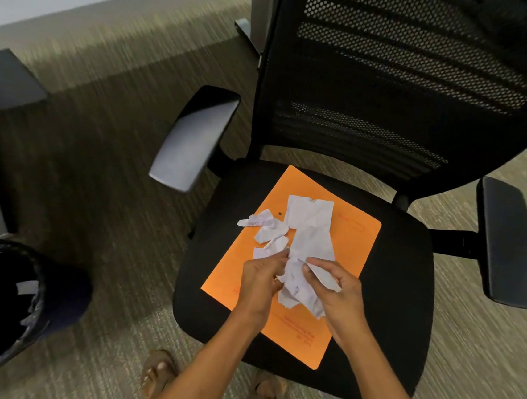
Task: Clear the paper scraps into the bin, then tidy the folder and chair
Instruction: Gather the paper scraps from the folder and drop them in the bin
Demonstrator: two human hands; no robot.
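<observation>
**Both hands gathering paper on the chair seat**

The left hand (259, 277) and right hand (335, 290) meet over an orange folder (347, 249) that lies flat on the black seat of an office chair (402, 277). The right hand pinches a crumpled bunch of white paper scraps (298, 291), thumb on top and fingers curled beneath. The left hand's fingers are curled at the left edge of that bunch, touching it; whether they actually grip it I cannot tell. Just beyond the fingertips, more torn pieces (269, 228) lie loose on the folder, with a larger creased sheet (312, 229) beside them, to the right. Well to the left of the left hand, on the carpet (122, 185), stands a dark lined bin (5, 296) with a few white scraps already inside. Below the forearms, two sandalled feet (158, 372) show at the seat's near edge.
</observation>
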